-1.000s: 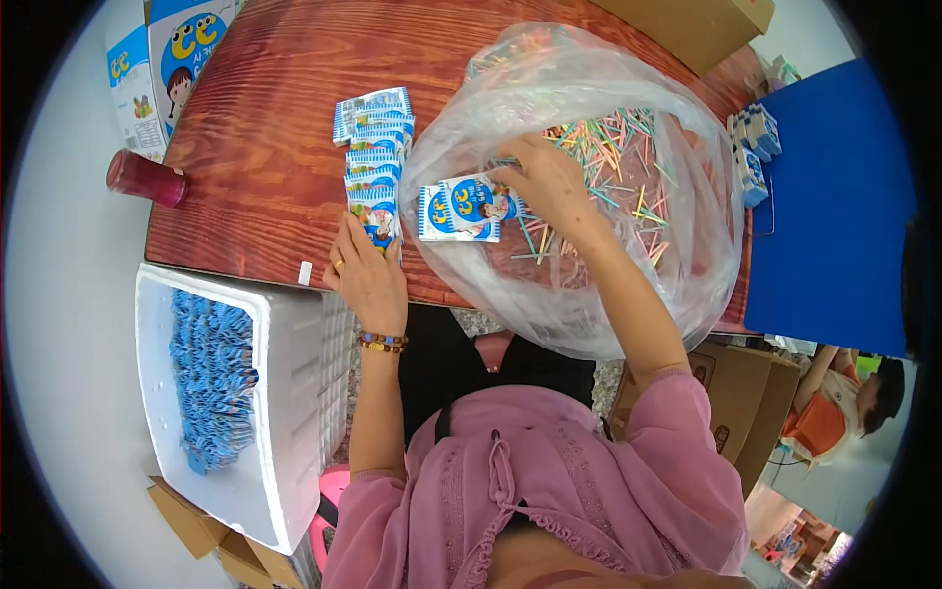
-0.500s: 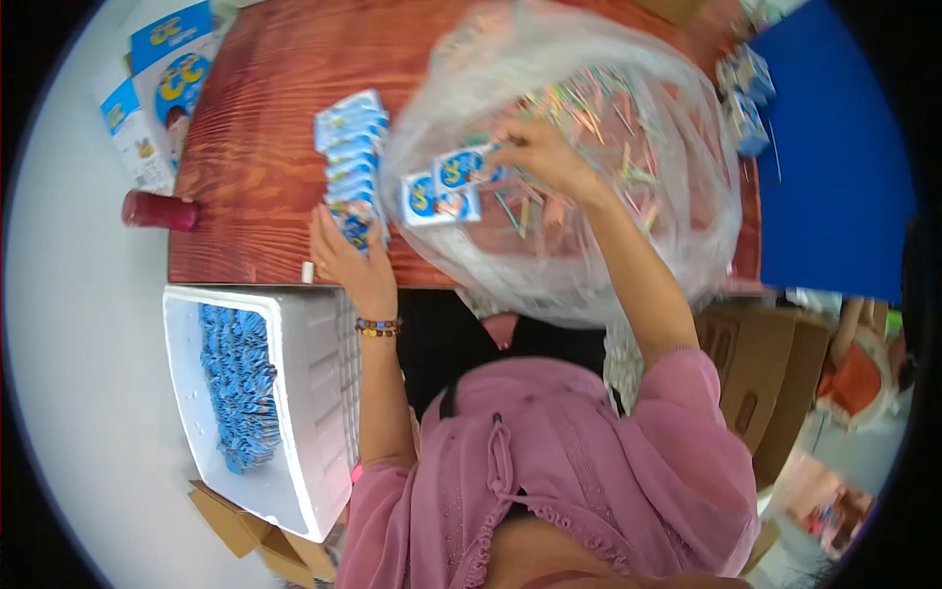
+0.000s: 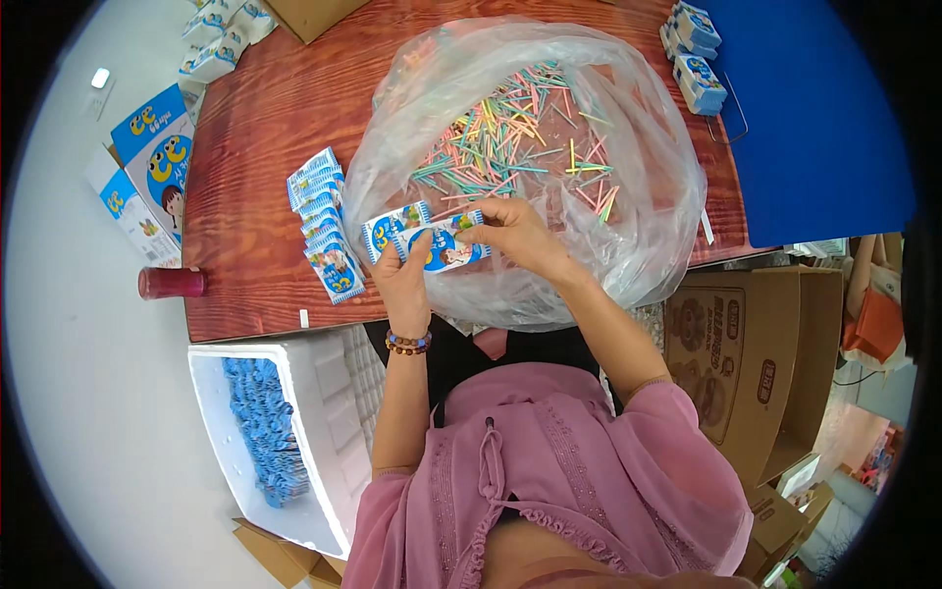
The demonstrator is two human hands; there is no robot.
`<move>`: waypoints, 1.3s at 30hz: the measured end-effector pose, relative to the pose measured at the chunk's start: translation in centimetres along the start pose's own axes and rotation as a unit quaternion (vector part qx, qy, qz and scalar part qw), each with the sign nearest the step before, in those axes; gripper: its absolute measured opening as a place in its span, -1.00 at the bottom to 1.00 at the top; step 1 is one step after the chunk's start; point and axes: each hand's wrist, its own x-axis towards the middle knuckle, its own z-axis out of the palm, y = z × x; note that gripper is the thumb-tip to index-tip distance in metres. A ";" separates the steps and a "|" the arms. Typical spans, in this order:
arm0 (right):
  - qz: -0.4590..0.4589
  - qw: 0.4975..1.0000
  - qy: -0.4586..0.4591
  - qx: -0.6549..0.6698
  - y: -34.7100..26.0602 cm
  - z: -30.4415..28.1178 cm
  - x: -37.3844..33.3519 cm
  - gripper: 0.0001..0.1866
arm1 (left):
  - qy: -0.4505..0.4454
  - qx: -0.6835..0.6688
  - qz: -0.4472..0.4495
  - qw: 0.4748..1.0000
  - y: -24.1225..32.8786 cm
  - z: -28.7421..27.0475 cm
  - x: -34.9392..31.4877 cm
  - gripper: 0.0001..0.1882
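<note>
My left hand [image 3: 400,294] is closed with thumb and fingers on a small blue-and-white packet [image 3: 449,257] at its left part. At the packet's upper right end, my right hand [image 3: 525,236] pinches the edge; whether anything else sits between those fingertips cannot be made out. A second packet [image 3: 385,230] lies partly behind the first, at the near left side of a clear plastic bag [image 3: 657,196]. Inside the spread bag are many thin pastel sticks [image 3: 491,133] in pink, yellow and green. Left of the bag, several similar packets [image 3: 332,263] overlap in a row.
A white foam box [image 3: 343,393] below the table's left edge holds many blue packets [image 3: 263,422]. A red cylindrical jar [image 3: 172,283] is at the left corner. Packet bundles [image 3: 699,83] stand far right, beside a blue surface [image 3: 814,128]. A cardboard box [image 3: 731,363] stands right.
My left hand has left the packet row and come right to the packet over the bag. My right hand has come nearer, beside it. The whole view has shifted.
</note>
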 end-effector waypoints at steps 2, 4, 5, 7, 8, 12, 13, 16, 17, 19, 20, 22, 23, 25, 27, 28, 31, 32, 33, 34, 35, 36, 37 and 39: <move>0.030 0.999 0.017 -0.002 -0.1 -0.2 -0.3 -0.90 | 0.034 -0.015 -0.016 0.999 -0.8 -0.4 -0.3 -0.90; -0.038 0.996 0.033 -0.074 2.1 -0.7 -0.1 -0.89 | 0.054 -0.016 -0.020 0.998 -1.3 0.4 -0.9 -0.89; -0.036 0.997 0.031 -0.068 2.3 -0.7 -0.2 -0.89 | 0.060 -0.036 -0.020 0.997 -1.2 1.1 -1.1 -0.89; -0.021 0.996 0.040 -0.072 2.7 -0.6 -0.3 -0.87 | 0.063 -0.045 -0.016 0.997 -1.8 0.3 -1.0 -0.89; -0.018 0.997 0.038 -0.070 2.5 -0.6 -0.3 -0.87 | 0.063 -0.060 -0.012 0.996 -2.0 0.2 -1.1 -0.89; 0.006 0.999 0.028 -0.046 1.6 -0.8 -0.5 -0.77 | 0.071 -0.085 -0.032 0.993 -2.0 0.7 -0.7 -0.87; 0.014 1.000 0.021 -0.017 1.5 -1.0 -0.5 -0.83 | 0.072 -0.087 -0.032 0.993 -1.8 0.7 -0.5 -0.87; -0.067 0.990 0.042 0.113 1.5 -1.8 -0.2 -0.89 | 0.071 -0.139 -0.059 0.986 -0.8 1.1 -0.1 -0.84; -0.068 0.991 0.040 0.109 1.0 -1.9 -0.2 -0.89 | 0.075 -0.161 -0.078 0.981 -0.7 0.9 0.2 -0.84; -0.213 0.976 0.033 -0.026 0.0 -1.7 -0.4 -0.83 | 0.073 -0.182 -0.098 0.976 -0.7 0.6 1.0 -0.85; -0.212 0.976 0.035 -0.030 -0.2 -1.4 -0.4 -0.83 | 0.071 -0.185 -0.100 0.975 -0.8 0.5 1.2 -0.85; -0.211 0.965 -0.003 -0.154 -0.5 -0.5 0.1 -0.81 | 0.048 -0.198 -0.132 0.970 -1.0 0.4 1.7 -0.86; -0.211 0.965 0.003 -0.158 -0.3 -0.7 0.6 -0.81 | 0.038 -0.190 -0.126 0.973 -1.1 0.6 2.1 -0.87; -0.331 0.889 -0.028 -0.314 0.6 -1.4 1.5 -0.81 | 0.023 -0.187 -0.133 0.973 -0.7 0.7 2.3 -0.86; -0.298 0.916 -0.075 -0.259 -0.2 -2.0 2.1 -0.81 | -0.003 -0.168 -0.150 0.974 -0.5 0.5 2.5 -0.84; -0.266 0.935 -0.129 -0.197 -0.8 -2.4 2.4 -0.81 | -0.011 -0.167 -0.153 0.974 -0.6 0.9 2.9 -0.84; -0.033 0.998 -0.045 -0.033 -2.9 -5.4 4.6 -0.78 | 0.004 -0.178 -0.151 0.972 0.0 1.2 3.7 -0.80; -0.066 0.989 0.010 -0.133 -3.2 -7.1 6.3 -0.74 | -0.004 -0.176 -0.150 0.973 0.3 1.4 4.3 -0.80; -0.098 0.967 0.062 -0.229 -2.9 -8.7 8.5 -0.70 | -0.019 -0.148 -0.152 0.977 0.5 1.4 4.8 -0.80; -0.102 0.966 0.067 -0.228 -2.6 -9.6 10.3 -0.70 | -0.035 -0.122 -0.156 0.980 0.6 1.5 5.4 -0.80; -0.107 0.943 0.040 -0.313 -2.5 -10.3 12.3 -0.70 | -0.041 -0.120 -0.152 0.980 0.7 2.0 6.0 -0.80; -0.106 0.912 0.017 -0.396 -2.7 -11.3 13.8 -0.69 | -0.042 -0.113 -0.140 0.983 0.7 3.0 6.8 -0.83; -0.106 0.912 0.025 -0.396 -3.0 -12.1 15.3 -0.69 | -0.042 -0.106 -0.128 0.985 0.6 4.0 7.6 -0.86; -0.168 0.847 0.036 -0.504 -3.3 -12.4 18.2 -0.71 | -0.037 -0.093 -0.114 0.988 0.9 5.4 9.2 -0.84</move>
